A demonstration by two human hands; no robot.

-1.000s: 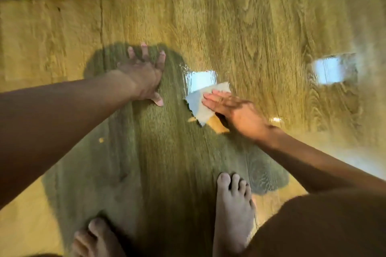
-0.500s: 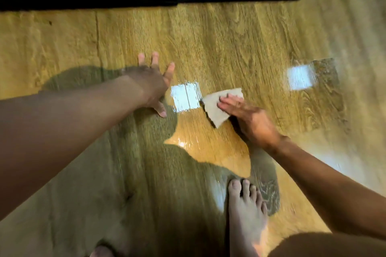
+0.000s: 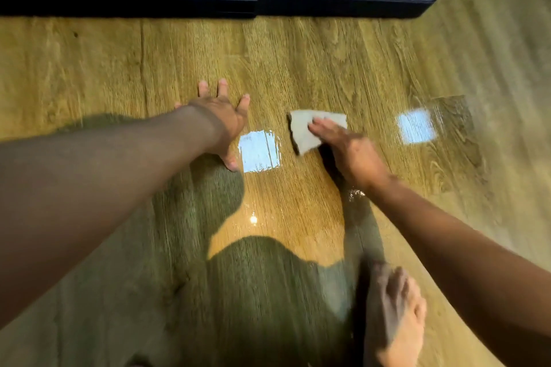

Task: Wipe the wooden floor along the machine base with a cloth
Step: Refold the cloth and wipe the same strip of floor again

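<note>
A small pale folded cloth (image 3: 301,131) lies flat on the glossy wooden floor (image 3: 328,62). My right hand (image 3: 348,152) presses on the cloth with straight fingers that cover its right part. My left hand (image 3: 222,119) rests flat on the floor to the left of the cloth, fingers spread, holding nothing. The machine base (image 3: 208,6), a dark band under a grey-blue body, runs along the top of the view, well beyond both hands.
The machine's right corner (image 3: 429,0) ends near the top right, with floor beyond it. My bare right foot (image 3: 393,316) stands at the bottom right. Bright light reflections (image 3: 259,150) shine on the floor between and right of the hands.
The view has tilted up, showing more of the machine. My right hand has slid the cloth to the right, away from my left hand. The left foot has left the view.
</note>
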